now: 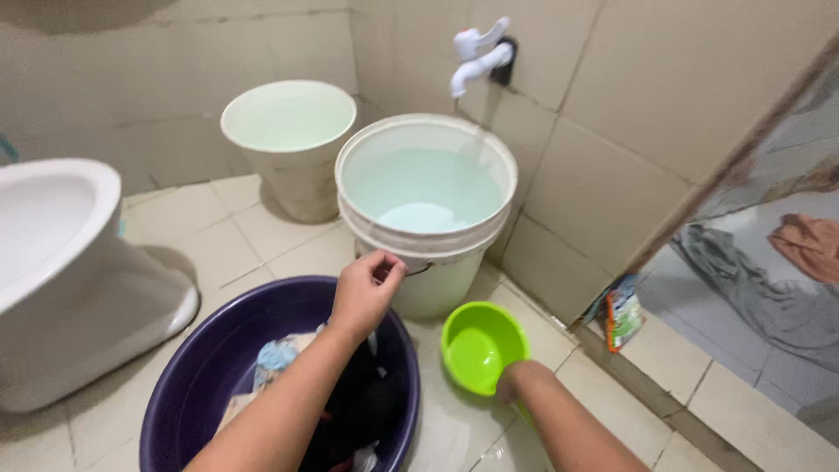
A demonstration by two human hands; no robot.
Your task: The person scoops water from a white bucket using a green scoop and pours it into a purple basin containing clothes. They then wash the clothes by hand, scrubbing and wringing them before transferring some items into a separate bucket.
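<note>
Your left hand (365, 293) reaches across the purple basin (201, 376) to the rim of the white bucket (426, 253), its fingers (384, 265) curled closed around the bucket's thin wire handle where it hangs at the near side. Your right hand (516, 380) rests low on the tiled floor (280, 249), closed on the handle of the green dipper (481, 348), which stands upright and looks empty just beside the bucket's base. The bucket is nearly full of water and sits directly beneath the white wall tap (476, 54), placed to catch its stream. The basin, holding dark and pale laundry (350, 402), lies against the bucket. A second white bucket (293, 144) stands behind, a toilet (61, 262) at left.
</note>
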